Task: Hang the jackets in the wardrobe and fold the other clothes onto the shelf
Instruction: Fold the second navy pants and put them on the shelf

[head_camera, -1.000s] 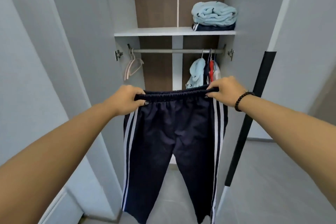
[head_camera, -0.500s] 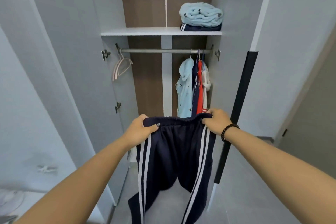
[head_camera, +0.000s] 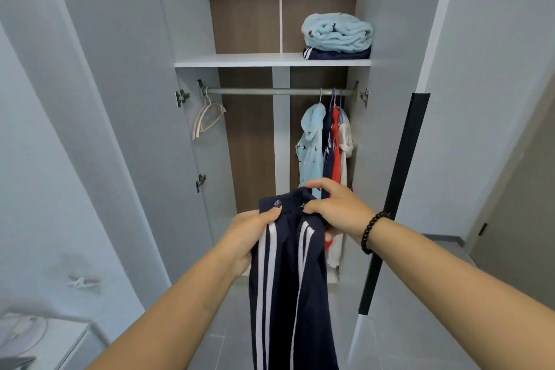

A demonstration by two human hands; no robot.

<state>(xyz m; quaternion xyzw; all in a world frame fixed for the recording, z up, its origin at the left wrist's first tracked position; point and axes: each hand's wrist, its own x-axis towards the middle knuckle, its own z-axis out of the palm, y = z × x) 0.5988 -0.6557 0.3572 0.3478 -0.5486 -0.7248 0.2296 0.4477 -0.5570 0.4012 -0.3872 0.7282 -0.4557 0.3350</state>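
Note:
Navy track trousers with white side stripes hang from both my hands, folded lengthwise so the two legs lie together. My left hand grips the waistband at its left edge. My right hand pinches the waistband from the right, close to the left hand. The open wardrobe stands ahead. Its white shelf carries a folded light blue fleece on top of a folded navy garment. Below, the rail holds several hung jackets at its right end.
Empty pink hangers hang at the rail's left end. Both wardrobe doors stand open, the right one with a black edge strip. Grey tiled floor lies below. A white surface sits at the lower left.
My hands have dropped lower and come together, bringing the two ends of the waistband side by side, so the trousers went from spread wide to folded in half lengthwise.

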